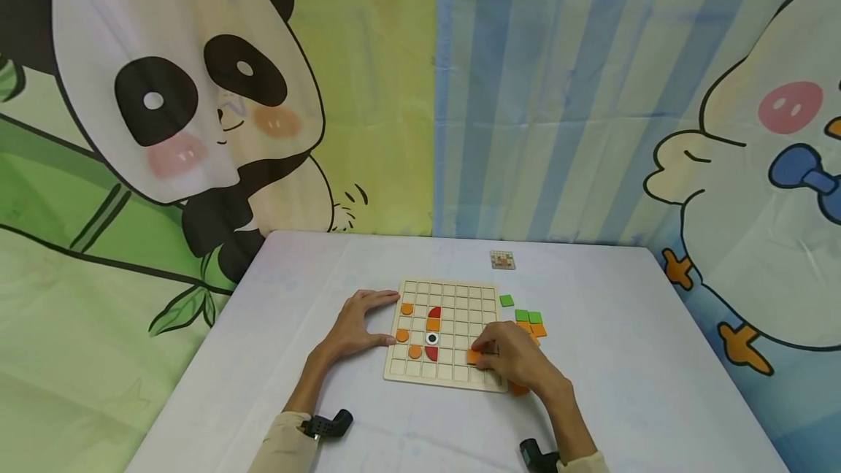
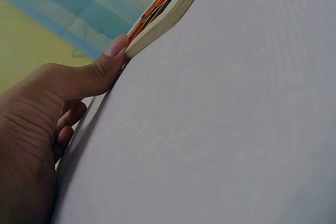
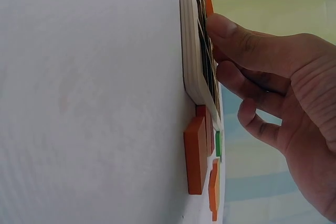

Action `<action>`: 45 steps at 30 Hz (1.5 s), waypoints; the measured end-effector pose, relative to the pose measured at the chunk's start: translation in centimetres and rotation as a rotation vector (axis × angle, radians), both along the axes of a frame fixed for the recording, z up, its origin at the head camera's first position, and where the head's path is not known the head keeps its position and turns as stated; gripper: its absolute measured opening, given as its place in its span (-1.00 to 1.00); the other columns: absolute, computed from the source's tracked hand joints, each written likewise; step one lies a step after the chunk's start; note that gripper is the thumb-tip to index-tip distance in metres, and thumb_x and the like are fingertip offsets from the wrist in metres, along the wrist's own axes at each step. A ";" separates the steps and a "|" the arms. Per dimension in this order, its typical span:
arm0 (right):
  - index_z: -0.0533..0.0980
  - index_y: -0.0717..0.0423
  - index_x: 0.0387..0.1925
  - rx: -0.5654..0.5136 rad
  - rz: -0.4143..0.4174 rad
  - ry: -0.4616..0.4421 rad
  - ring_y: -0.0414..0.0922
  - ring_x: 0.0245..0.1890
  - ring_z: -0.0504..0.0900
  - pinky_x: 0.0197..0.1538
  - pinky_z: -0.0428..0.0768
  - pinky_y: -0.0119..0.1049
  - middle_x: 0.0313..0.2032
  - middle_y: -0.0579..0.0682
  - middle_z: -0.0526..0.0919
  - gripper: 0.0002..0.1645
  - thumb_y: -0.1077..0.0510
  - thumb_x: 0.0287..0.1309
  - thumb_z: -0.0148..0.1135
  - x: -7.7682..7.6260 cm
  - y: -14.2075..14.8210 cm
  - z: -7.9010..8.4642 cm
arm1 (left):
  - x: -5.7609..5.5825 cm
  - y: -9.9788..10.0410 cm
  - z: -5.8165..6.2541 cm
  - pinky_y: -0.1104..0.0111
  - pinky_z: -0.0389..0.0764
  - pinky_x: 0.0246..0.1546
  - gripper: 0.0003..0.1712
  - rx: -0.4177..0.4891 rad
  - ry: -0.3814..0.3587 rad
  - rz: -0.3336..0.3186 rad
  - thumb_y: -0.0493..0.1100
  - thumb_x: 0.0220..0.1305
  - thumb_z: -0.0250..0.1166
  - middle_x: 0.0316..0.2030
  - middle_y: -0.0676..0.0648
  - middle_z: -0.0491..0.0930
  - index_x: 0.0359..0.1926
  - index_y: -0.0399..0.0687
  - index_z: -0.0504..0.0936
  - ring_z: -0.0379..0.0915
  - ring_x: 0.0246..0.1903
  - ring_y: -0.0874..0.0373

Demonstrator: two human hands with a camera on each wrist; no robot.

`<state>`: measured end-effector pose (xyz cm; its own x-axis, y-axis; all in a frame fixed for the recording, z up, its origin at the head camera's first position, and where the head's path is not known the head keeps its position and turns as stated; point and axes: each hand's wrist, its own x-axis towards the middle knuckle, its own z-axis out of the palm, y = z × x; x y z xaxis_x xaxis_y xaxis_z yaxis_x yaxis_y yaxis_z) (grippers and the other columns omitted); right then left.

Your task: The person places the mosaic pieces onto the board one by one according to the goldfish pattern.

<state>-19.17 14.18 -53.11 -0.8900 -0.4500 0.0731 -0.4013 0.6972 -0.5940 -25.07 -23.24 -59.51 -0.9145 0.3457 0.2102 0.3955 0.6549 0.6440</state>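
A wooden grid board [image 1: 443, 373] lies on the white table. My left hand [image 1: 355, 325] steadies it at the left side, fingers fairly straight and thumb apart; in the left wrist view the thumb [image 2: 105, 66] presses on the board's edge. Over the lower right squares my right hand [image 1: 515, 356] pinches an orange square tile [image 1: 472, 358] between thumb and fingers. On the board a column holds a red quarter-round piece [image 1: 435, 312], an orange square [image 1: 433, 324], a black-and-white eye disc [image 1: 431, 339] and another red piece [image 1: 431, 353]. Orange discs [image 1: 402, 336] sit to their left.
Green tiles [image 1: 528, 316] and orange tiles [image 1: 539, 329] lie off the board's right side. More orange pieces [image 3: 195, 153] lie close by its near right corner, partly under my right hand in the head view. A small patterned card [image 1: 502, 260] lies at the back.
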 end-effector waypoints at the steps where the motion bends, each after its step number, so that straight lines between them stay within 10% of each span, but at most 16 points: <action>1: 0.85 -0.05 -0.17 -0.004 0.003 -0.002 -0.28 -0.24 0.66 -0.13 0.64 -0.36 -0.22 -0.23 0.82 -0.75 0.17 0.08 0.72 0.0 -0.1 0.0 | 0.0 0.0 0.0 -0.20 0.31 0.50 0.07 0.002 -0.001 -0.001 0.22 -0.05 0.77 0.51 0.14 0.55 0.52 0.26 0.58 0.39 0.48 -0.04; 45: 0.85 -0.05 -0.13 -0.030 0.072 0.002 -0.32 -0.27 0.64 -0.09 0.64 -0.33 -0.25 -0.25 0.78 -0.75 0.12 0.12 0.70 -0.3 -2.8 0.1 | 0.4 0.2 0.4 -0.23 0.30 0.53 0.05 0.017 -0.028 0.010 0.18 -0.04 0.77 0.52 0.13 0.55 0.52 0.26 0.58 0.37 0.49 -0.05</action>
<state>-19.52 11.42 -52.98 -0.8552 -0.5105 0.0895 -0.4513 0.6485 -0.6130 -24.64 -23.06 -59.06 -0.9235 0.3333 0.1900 0.3706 0.6472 0.6661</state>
